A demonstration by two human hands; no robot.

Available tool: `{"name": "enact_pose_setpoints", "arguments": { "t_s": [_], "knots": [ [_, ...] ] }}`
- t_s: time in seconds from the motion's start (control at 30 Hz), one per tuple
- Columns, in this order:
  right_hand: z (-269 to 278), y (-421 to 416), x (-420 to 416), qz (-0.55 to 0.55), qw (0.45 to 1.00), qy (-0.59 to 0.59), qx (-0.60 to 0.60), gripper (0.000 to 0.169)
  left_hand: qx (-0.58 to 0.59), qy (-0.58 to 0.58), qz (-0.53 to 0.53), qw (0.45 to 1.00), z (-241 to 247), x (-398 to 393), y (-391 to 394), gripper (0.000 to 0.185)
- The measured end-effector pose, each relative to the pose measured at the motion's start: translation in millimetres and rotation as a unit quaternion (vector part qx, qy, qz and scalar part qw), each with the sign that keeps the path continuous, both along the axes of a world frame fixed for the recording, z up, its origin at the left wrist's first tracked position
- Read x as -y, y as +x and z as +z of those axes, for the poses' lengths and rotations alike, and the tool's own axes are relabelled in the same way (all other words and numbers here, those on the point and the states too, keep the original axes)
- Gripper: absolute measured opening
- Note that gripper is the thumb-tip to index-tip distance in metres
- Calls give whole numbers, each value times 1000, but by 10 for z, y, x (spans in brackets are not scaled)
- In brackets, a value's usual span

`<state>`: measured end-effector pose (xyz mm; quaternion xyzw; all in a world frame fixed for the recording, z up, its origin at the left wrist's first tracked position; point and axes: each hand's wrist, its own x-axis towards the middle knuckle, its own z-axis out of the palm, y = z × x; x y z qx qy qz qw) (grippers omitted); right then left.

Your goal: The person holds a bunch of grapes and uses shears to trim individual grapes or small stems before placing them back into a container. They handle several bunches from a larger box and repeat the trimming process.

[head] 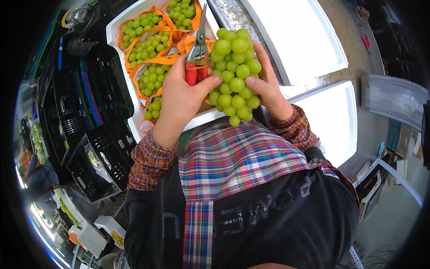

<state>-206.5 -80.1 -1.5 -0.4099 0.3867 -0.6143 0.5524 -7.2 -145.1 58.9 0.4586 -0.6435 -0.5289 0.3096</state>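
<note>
A bunch of green grapes [237, 75] hangs upright between my two hands, above the near edge of a white foam box [205, 117]. My left hand [183, 94] grips red-handled pruning shears [198, 50], blades together and pointing away from me. A rubber band or cord wraps their handles. The left thumb rests against the side of the bunch. My right hand [268, 84] holds the bunch from the other side, thumb on the front and fingers hidden behind it. Inside the box, several more grape bunches [151, 47] lie wrapped in orange-edged packaging [164, 60].
White foam boxes or lids [299, 37] [331, 124] lie at my right. Beyond them are red-handled snips [366, 43] and stacked clear plastic trays [393, 97]. Black plastic crates [94, 161] stack at my left. Another person [42, 178] is at far left.
</note>
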Motion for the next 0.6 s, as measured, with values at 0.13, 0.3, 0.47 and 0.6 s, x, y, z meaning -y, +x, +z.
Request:
{"name": "enact_pose_setpoints", "arguments": {
  "t_s": [0.13, 0.3, 0.47, 0.6],
  "knots": [
    [101, 45, 70, 11, 998, 48, 35, 86, -22, 47, 2, 999, 18, 72, 60, 51],
    [149, 108, 141, 8, 994, 80, 76, 81, 18, -7, 24, 1000, 56, 71, 62, 54],
    [216, 69, 139, 11, 990, 104, 94, 78, 18, -182, 121, 976, 129, 0, 113, 59],
    [248, -57, 76, 20, 979, 166, 120, 69, 11, -90, 115, 989, 248, 17, 520, 51]
  ]
}}
